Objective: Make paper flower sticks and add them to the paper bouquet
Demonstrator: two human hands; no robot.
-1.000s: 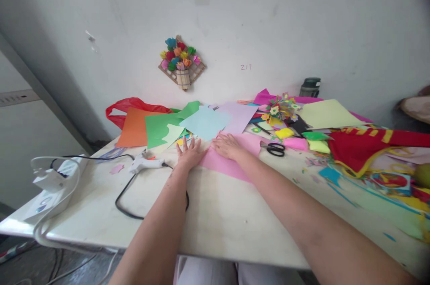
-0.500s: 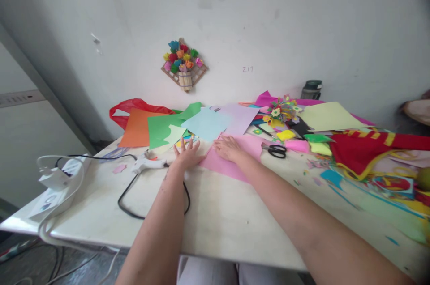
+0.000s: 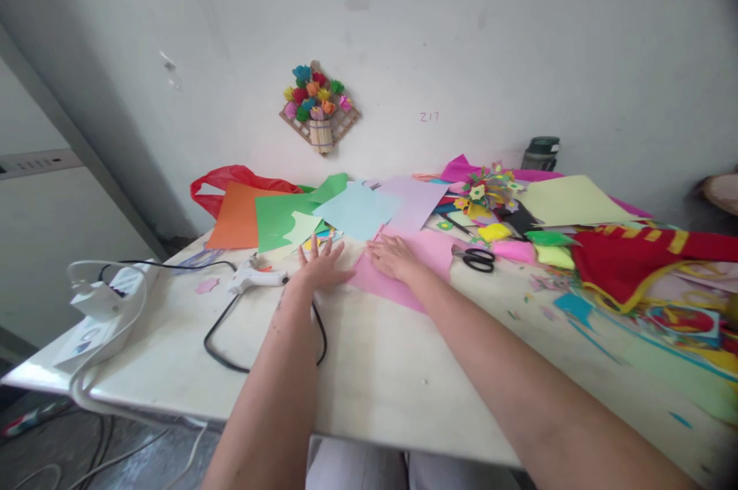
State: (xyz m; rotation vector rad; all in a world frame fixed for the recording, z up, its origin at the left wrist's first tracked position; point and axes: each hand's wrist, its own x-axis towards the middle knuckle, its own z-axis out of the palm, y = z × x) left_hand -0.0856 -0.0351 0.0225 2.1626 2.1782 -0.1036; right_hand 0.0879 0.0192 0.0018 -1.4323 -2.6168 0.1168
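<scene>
A pink sheet [image 3: 430,251] lies on the table in front of me, with a narrow raised or folded strip along its left edge. My right hand [image 3: 392,257] rests palm down on its left part, fingers extended near that strip. Just left of the sheet, my left hand [image 3: 323,267] is spread, its thumb toward the sheet's left corner and its other fingers pointing away from me. A white glue gun [image 3: 259,280] with a black cord lies to the left of my left hand. Black-handled scissors [image 3: 477,259] lie at the pink sheet's right edge.
Orange [image 3: 234,218], green [image 3: 277,215], light blue [image 3: 360,209] and lilac sheets [image 3: 415,201] lie behind my hands. A power strip [image 3: 107,321] sits at the left. Paper flowers [image 3: 487,190], clay packs, scraps and a red cloth [image 3: 616,263] crowd the right.
The whole view has shifted slightly. Both hands stay in nearly the same place, and nothing on the table has visibly moved.
</scene>
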